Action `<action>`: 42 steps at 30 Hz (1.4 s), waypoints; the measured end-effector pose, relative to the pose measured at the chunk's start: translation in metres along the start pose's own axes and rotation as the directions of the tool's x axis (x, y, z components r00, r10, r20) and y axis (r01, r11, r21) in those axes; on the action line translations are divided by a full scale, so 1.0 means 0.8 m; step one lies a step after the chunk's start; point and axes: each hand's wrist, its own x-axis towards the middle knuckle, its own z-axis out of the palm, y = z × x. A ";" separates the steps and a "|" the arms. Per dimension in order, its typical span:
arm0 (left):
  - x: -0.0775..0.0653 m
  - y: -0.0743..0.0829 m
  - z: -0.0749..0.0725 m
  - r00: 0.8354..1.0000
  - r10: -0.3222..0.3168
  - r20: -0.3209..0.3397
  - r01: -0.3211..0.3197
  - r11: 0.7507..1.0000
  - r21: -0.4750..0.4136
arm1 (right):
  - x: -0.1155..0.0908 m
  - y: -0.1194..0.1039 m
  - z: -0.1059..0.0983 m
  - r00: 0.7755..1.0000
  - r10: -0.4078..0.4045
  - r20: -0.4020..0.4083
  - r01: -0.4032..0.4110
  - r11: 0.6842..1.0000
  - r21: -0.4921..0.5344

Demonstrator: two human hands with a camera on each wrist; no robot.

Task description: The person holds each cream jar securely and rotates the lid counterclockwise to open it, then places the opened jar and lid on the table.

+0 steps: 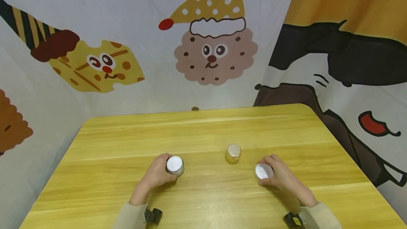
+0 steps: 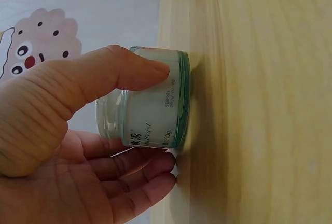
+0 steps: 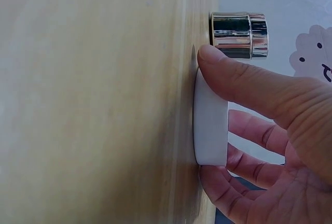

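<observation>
My left hand (image 1: 160,171) grips a small glass cream jar (image 1: 175,166) round its side. Its top, without a lid, shows white in the head view. In the left wrist view the thumb lies across the printed label of the jar (image 2: 154,99), whose greenish base is at the table. On the right, my right hand (image 1: 279,173) holds a round white lid (image 1: 264,171) by its rim, between thumb and fingers. The right wrist view has this lid (image 3: 211,123) flat against the table. Between the hands, nearer the right one, stands a shiny gold jar (image 1: 233,153), untouched.
A light wooden table (image 1: 203,200) spreads beneath both hands, its far edge close to a cloth backdrop (image 1: 152,101) with cartoon figures. Dark wrist cameras (image 1: 154,216) hang beside the sleeves.
</observation>
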 end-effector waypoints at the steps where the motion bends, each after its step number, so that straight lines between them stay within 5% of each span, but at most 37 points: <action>1: 0.000 0.000 0.000 1.000 0.001 0.001 -0.001 1.000 0.001 | 0.000 0.000 0.000 1.000 0.000 0.001 0.000 1.000 0.001; 6: 0.001 0.008 0.000 0.998 0.036 -0.055 -0.036 0.999 -0.010 | 0.000 0.000 0.001 1.000 0.006 0.010 -0.006 1.000 0.006; 12: 0.015 0.038 0.007 0.963 0.206 -0.174 -0.224 0.970 -0.092 | 0.000 0.000 0.001 1.000 0.002 0.004 -0.002 1.000 -0.001; 18: 0.035 0.068 0.033 0.946 0.282 -0.158 -0.308 0.935 -0.178 | -0.001 0.000 0.001 1.000 0.014 0.014 -0.015 1.000 0.005; 27: 0.059 0.094 0.070 0.943 0.327 -0.054 -0.330 0.912 -0.245 | -0.001 -0.001 0.000 1.000 0.017 0.023 -0.017 1.000 0.005; 42: 0.085 0.112 0.120 0.975 0.221 0.040 -0.202 0.941 -0.271 | 0.000 0.000 0.001 1.000 -0.005 -0.006 0.004 1.000 -0.022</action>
